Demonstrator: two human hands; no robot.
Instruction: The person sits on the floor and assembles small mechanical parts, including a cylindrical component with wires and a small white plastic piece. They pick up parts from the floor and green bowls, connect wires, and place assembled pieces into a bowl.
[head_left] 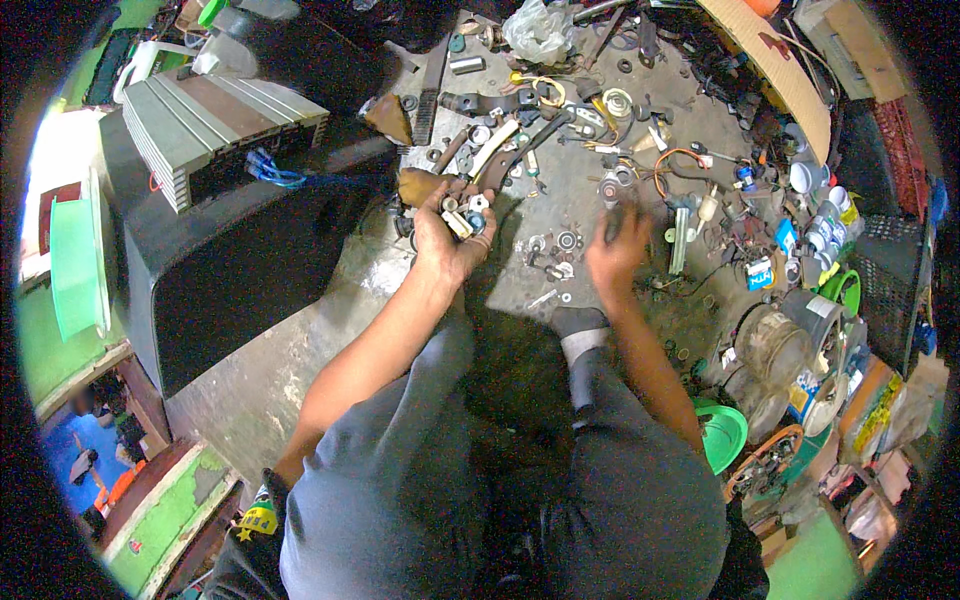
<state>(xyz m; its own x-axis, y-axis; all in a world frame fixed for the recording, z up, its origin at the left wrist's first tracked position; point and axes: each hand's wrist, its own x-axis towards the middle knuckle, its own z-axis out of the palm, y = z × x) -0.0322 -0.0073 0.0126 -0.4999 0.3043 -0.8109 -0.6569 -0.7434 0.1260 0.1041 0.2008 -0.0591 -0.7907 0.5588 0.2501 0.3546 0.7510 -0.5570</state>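
Observation:
My left hand [452,238] is cupped, palm up, around several small parts [459,222], some white and block-shaped, some round and metallic. Its fingertips are close to a brown, curved piece [418,186] on the floor. My right hand [620,248] is over the floor to the right and smeared by motion, so its fingers and anything in them cannot be made out. Just beyond it lies a round metal part [611,188]. Between my hands are a ring-shaped part [568,240] and several small loose pieces.
At left, a finned metal amplifier [225,125] with blue wires rests on a black box [250,290]. Scattered hardware and cables cover the far floor, near a clear plastic bag [538,32]. Cans [775,335], a green bowl [722,437] and a black crate [890,250] line the right.

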